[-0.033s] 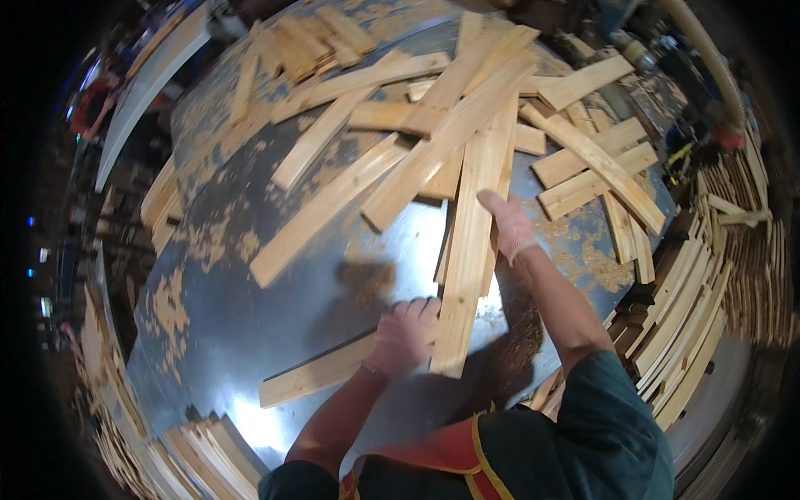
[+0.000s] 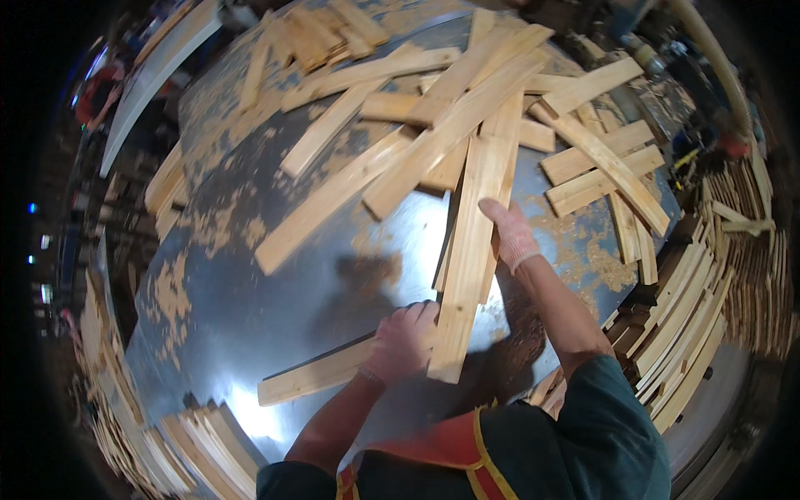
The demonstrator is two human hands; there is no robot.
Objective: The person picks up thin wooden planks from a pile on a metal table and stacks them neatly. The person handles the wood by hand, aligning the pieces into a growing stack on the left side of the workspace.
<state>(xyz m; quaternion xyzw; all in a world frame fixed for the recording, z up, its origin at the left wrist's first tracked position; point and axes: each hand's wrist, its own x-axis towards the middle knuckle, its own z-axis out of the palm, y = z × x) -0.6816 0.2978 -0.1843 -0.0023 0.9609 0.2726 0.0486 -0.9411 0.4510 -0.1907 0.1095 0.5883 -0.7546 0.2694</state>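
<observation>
My right hand [image 2: 510, 233], in a pale pinkish glove, is closed around the right edge of a long light wooden plank [image 2: 461, 308], its thumb on top. This plank slants down from the pile, its near end close to my body. Other planks lie partly hidden beneath it. My left hand [image 2: 402, 342], gloved the same way, has its fingers wrapped over a shorter plank [image 2: 308, 379]. That one points out to the left over the metal table [image 2: 242, 325], and its right end is hidden by the hand and the long plank.
Several loose planks [image 2: 450, 125] lie crossed on the table beyond my hands, and more [image 2: 604, 162] at the right. Sawdust [image 2: 171, 304] is scattered about. Stacked boards stand at the lower right [image 2: 683, 308] and lower left [image 2: 212, 442]. A pale hose [image 2: 717, 62] hangs at the far right.
The long plank and my right hand have come slightly toward me against the pile. My left hand keeps its hold on the shorter plank. The whole view has shifted a little.
</observation>
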